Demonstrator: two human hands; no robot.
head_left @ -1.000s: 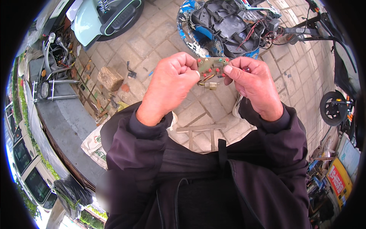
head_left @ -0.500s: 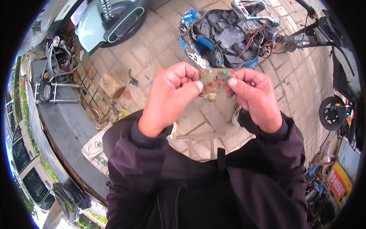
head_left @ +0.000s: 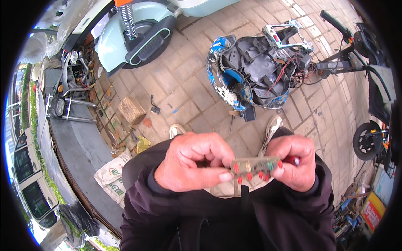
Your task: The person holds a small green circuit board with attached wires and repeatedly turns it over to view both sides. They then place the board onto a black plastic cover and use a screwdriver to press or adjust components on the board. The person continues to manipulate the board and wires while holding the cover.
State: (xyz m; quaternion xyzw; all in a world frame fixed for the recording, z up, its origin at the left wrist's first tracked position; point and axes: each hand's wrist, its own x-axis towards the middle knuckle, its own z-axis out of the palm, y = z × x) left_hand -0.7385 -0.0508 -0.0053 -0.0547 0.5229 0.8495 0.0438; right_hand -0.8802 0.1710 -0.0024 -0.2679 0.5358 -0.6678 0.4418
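Note:
Close to my lap, I hold a small circuit board between both hands. Several red parts line its edges, and a green part sits near its right end. My left hand pinches the left end between thumb and fingers. On the right end, my right hand closes with thumb and fingertips. A red piece with a pale tip shows among the right fingers; its kind is hard to make out. Beyond the hands lies a blue, white and black plastic body shell with loose red wires.
A pale green scooter stands at the far left, another scooter at right. On the paving lie a wooden block and a small black part. A grey ledge bears metal parts. Beside me is a white sack.
Both hands have come lower in the view, nearer my lap, with the circuit board still between them. The board's red parts now face more toward me. The surroundings have shifted downward.

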